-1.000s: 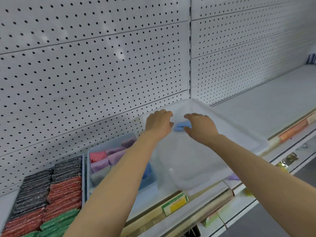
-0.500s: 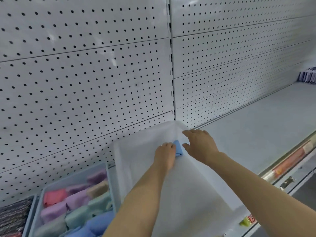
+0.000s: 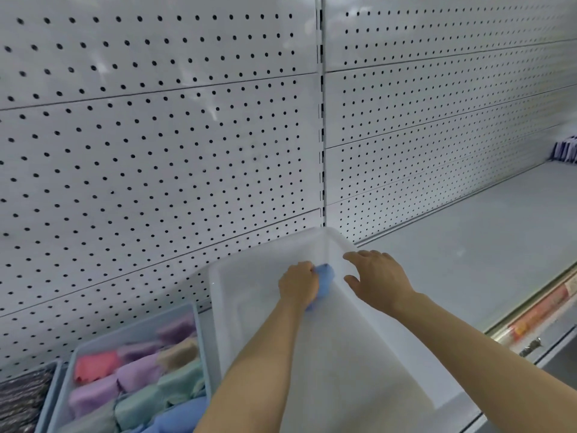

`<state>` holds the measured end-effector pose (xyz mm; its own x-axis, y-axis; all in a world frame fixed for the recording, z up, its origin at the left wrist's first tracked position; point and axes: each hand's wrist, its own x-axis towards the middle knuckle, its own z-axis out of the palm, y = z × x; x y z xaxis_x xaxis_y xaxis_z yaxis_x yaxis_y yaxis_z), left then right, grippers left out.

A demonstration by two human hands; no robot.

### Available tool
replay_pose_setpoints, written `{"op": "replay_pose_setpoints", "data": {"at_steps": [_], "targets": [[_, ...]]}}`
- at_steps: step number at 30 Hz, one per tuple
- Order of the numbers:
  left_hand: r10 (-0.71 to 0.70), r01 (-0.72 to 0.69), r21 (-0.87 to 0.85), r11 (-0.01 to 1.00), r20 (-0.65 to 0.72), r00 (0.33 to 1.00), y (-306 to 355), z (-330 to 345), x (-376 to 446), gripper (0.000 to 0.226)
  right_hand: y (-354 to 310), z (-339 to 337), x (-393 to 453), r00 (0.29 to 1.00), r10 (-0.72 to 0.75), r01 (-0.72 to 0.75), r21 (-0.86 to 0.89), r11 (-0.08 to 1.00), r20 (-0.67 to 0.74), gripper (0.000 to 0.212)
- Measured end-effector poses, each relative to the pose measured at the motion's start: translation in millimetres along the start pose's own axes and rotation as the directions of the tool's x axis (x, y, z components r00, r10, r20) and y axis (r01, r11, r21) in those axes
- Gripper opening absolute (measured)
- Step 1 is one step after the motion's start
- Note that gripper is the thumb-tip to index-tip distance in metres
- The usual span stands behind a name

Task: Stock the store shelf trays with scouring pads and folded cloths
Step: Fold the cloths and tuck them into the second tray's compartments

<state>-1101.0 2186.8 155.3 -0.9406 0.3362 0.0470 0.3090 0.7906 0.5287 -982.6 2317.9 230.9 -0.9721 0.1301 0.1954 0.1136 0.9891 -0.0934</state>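
Note:
A clear white plastic tray (image 3: 249,295) sits on the shelf against the pegboard. My left hand (image 3: 298,285) reaches into its far part and is closed on a folded blue cloth (image 3: 324,281), pressing it down near the back right corner. My right hand (image 3: 379,276) hovers just right of the cloth, over the tray's right wall, fingers spread and holding nothing. To the left, a pale blue tray (image 3: 190,314) holds several folded cloths (image 3: 137,379) in pink, purple, green and blue. Dark scouring pads (image 3: 22,398) fill a tray at the lower left edge.
White pegboard (image 3: 187,151) backs the shelf. The bare shelf surface (image 3: 468,260) stretches right, with a price rail and orange label (image 3: 543,310) along its front edge. Dark blue packaged goods (image 3: 565,153) stand at the far right.
The view has shifted right and closer. My left hand has closed over the blue cloth, and my right hand has come off it and opened beside it.

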Motion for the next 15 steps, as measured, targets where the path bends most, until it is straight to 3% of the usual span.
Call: {"op": "replay_pose_setpoints", "data": {"at_steps": [1, 2, 3, 5, 6, 9, 11, 15], "targets": [[-0.072, 0.073, -0.202, 0.977, 0.014, 0.997, 0.9, -10.9, -1.1, 0.021, -4.7, -1.7, 0.4, 1.000, 0.004, -0.004, 0.020, 1.000, -0.015, 0.043], [-0.138, 0.148, -0.446, 0.883, 0.054, 0.989, 1.1, -23.6, -3.2, 0.018, -10.9, -4.1, 0.7, 0.999, 0.012, -0.011, 0.049, 0.999, -0.030, 0.043], [-0.187, 0.216, -0.662, 0.717, 0.116, 0.976, 2.6, -38.2, -9.1, 0.014, -18.2, -6.8, 1.4, 0.999, 0.022, -0.018, 0.085, 0.996, -0.045, 0.042], [-0.204, 0.241, -0.885, 0.399, 0.170, 0.964, 0.2, -66.9, -25.8, 0.013, -34.8, -13.0, 1.8, 0.997, 0.043, -0.030, 0.180, 0.983, -0.068, 0.042], [-0.194, 0.225, -0.922, 0.315, 0.169, 0.966, -2.1, -81.8, -34.7, 0.015, -43.6, -15.7, 1.7, 0.995, 0.054, -0.034, 0.235, 0.972, -0.079, 0.042], [-0.127, 0.181, -0.965, 0.191, 0.159, 0.979, -9.8, -119.9, -61.3, 0.021, -70.0, -22.3, 1.2, 0.987, 0.086, -0.024, 0.401, 0.916, -0.137, 0.047], [-0.084, 0.152, -0.973, 0.172, 0.139, 0.987, -14.2, -142.9, -81.7, 0.017, -89.9, -27.7, -1.5, 0.977, 0.130, -0.015, 0.557, 0.830, -0.168, 0.052], [-0.059, 0.117, -0.981, 0.156, 0.108, 0.992, -29.8, -176.6, -119.6, 0.012, -134.9, -44.9, -9.2, 0.988, 0.146, -0.017, 0.884, 0.466, -0.058, 0.046]]}}
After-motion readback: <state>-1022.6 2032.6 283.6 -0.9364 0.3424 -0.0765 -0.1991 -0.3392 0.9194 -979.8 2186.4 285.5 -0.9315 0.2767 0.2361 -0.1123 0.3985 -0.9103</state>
